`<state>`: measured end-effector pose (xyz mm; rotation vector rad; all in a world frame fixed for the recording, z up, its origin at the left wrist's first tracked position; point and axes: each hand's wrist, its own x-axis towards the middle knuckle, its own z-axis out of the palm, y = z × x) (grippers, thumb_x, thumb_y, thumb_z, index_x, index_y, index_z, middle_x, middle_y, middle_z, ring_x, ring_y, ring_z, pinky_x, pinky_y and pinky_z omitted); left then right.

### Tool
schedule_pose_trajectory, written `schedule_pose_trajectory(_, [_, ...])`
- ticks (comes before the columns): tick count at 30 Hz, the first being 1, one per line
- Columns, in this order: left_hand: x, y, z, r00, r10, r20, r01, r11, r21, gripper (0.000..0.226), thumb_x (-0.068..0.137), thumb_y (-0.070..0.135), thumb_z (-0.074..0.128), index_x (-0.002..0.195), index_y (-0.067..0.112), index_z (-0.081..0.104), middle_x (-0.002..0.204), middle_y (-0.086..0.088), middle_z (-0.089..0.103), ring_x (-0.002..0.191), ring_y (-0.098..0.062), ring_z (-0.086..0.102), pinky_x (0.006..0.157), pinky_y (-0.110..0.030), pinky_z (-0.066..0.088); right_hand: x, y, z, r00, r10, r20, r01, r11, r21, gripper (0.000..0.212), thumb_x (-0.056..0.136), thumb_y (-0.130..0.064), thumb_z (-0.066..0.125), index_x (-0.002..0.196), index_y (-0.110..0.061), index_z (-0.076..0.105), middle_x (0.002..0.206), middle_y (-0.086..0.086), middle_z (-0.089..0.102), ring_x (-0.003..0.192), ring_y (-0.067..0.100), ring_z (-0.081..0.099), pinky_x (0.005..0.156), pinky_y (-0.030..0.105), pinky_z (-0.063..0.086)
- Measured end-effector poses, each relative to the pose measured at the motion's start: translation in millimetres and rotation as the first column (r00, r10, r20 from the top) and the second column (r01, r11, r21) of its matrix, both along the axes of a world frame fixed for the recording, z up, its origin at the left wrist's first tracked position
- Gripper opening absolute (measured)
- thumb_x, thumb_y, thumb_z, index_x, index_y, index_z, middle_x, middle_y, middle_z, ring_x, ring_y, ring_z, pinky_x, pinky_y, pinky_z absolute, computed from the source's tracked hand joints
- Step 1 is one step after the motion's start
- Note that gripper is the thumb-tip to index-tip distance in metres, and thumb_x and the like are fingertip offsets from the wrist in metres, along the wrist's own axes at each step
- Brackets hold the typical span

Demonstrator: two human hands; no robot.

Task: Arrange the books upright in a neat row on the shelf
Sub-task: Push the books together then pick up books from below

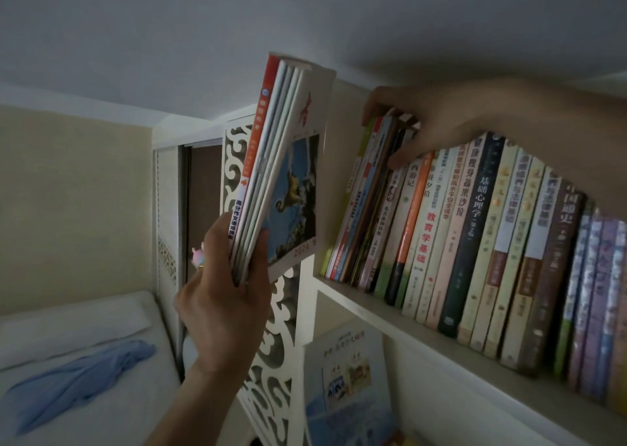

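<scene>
My left hand [224,296] grips the lower end of a stack of several thin books [281,160], held upright in the air just left of the shelf [390,313]. The front cover shows a blue picture, and an orange spine lies on the stack's left side. A long row of books [475,242] stands on the shelf, leaning slightly. My right hand [427,120] reaches in from the right over the row. Its fingers curl round the tops of the leftmost thin books [366,201], with the thumb pressed against the spines.
A white carved side panel [271,361] bounds the shelf on the left. A booklet [346,377] leans on the lower shelf. At lower left lies a bed [101,394] with a white pillow and a blue cloth [78,377]. A dark doorway [203,187] stands behind.
</scene>
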<state>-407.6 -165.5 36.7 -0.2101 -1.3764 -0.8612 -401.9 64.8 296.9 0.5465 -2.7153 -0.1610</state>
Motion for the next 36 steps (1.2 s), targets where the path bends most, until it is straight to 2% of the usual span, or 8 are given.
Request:
schedule_pose_trajectory(6, [-7, 14, 4, 0.995, -0.088, -0.036, 0.092, 0.991, 0.095, 0.035, 0.095, 0.027, 0.072, 0.121, 0.020, 0.049, 0.088, -0.005, 0.072, 0.061, -0.006, 0.059, 0.056, -0.005, 0.044, 0, 0, 1, 1.000, -0.005, 0.024, 0.005, 1.000, -0.010, 0.066, 0.078, -0.034, 0.087, 0.126, -0.047, 0.043, 0.119, -0.011, 0.062, 0.099, 0.018, 0.069, 0.082, 0.045, 0.063])
schedule_pose_trajectory(9, [-18, 27, 2, 0.986, -0.141, -0.085, 0.147, 0.987, 0.068, 0.042, 0.093, 0.014, 0.077, 0.126, 0.018, 0.052, 0.095, 0.016, 0.062, 0.067, -0.002, 0.059, 0.052, -0.019, 0.055, -1, 1, 3, 1.000, -0.005, 0.017, 0.005, 1.000, -0.003, 0.067, 0.076, -0.040, 0.087, 0.124, -0.053, 0.042, 0.120, -0.014, 0.062, 0.102, 0.017, 0.069, 0.085, 0.046, 0.061])
schedule_pose_trajectory(15, [-34, 47, -6, 0.942, -0.334, -0.022, 0.334, 0.937, 0.099, 0.040, 0.089, 0.009, 0.077, 0.119, 0.017, 0.051, 0.094, 0.024, 0.058, 0.085, 0.022, 0.059, 0.064, 0.001, 0.046, -3, 2, 4, 1.000, 0.007, -0.017, -0.006, 1.000, 0.019, 0.090, 0.073, -0.046, 0.087, 0.145, -0.048, 0.033, 0.136, -0.015, 0.056, 0.118, 0.013, 0.060, 0.103, 0.045, 0.052])
schedule_pose_trajectory(22, [-42, 17, -12, 0.753, -0.658, -0.006, 0.618, 0.705, 0.348, 0.049, 0.092, 0.020, 0.070, 0.127, 0.044, 0.046, 0.105, 0.034, 0.059, 0.105, 0.005, 0.062, 0.078, -0.013, 0.056, 0, 1, 1, 0.999, -0.011, 0.037, 0.012, 1.000, -0.018, 0.073, 0.080, -0.033, 0.084, 0.136, -0.039, 0.039, 0.119, -0.006, 0.064, 0.091, 0.017, 0.073, 0.074, 0.040, 0.064])
schedule_pose_trajectory(26, [-48, 3, -21, 0.737, -0.672, 0.070, 0.609, 0.706, 0.362, 0.045, 0.085, 0.028, 0.073, 0.126, 0.024, 0.056, 0.111, 0.018, 0.066, 0.109, -0.004, 0.065, 0.079, -0.012, 0.055, -1, -1, 3, 0.998, -0.009, 0.055, 0.011, 1.000, -0.027, 0.071, 0.079, -0.039, 0.083, 0.135, -0.039, 0.039, 0.123, -0.005, 0.063, 0.091, 0.019, 0.073, 0.072, 0.039, 0.065])
schedule_pose_trajectory(30, [-37, 4, -20, 0.765, -0.642, 0.063, 0.590, 0.735, 0.334, 0.045, 0.088, 0.008, 0.074, 0.112, 0.040, 0.054, 0.100, 0.035, 0.063, 0.097, 0.016, 0.060, 0.074, -0.002, 0.049, -4, 0, 4, 0.997, -0.006, 0.072, 0.012, 0.997, -0.076, 0.066, 0.078, -0.041, 0.084, 0.129, -0.038, 0.043, 0.119, -0.005, 0.066, 0.085, 0.017, 0.075, 0.069, 0.040, 0.065])
schedule_pose_trajectory(34, [-32, 4, -21, 0.756, -0.654, 0.024, 0.603, 0.710, 0.363, 0.043, 0.088, 0.006, 0.074, 0.128, 0.007, 0.058, 0.097, 0.021, 0.065, 0.087, 0.024, 0.058, 0.069, 0.001, 0.046, -5, 1, 3, 0.999, 0.029, 0.035, -0.027, 0.998, -0.051, 0.061, 0.079, -0.046, 0.081, 0.126, -0.044, 0.043, 0.123, -0.014, 0.061, 0.090, 0.009, 0.072, 0.070, 0.028, 0.061])
schedule_pose_trajectory(36, [-33, 6, -13, 0.747, -0.664, -0.001, 0.622, 0.699, 0.354, 0.036, 0.090, 0.009, 0.072, 0.124, 0.014, 0.061, 0.094, 0.028, 0.068, 0.091, 0.019, 0.062, 0.072, -0.002, 0.049, -4, 0, 3, 0.999, 0.023, 0.035, -0.021, 0.999, -0.045, 0.061, 0.080, -0.047, 0.080, 0.128, -0.044, 0.042, 0.124, -0.015, 0.060, 0.090, 0.007, 0.070, 0.068, 0.025, 0.059])
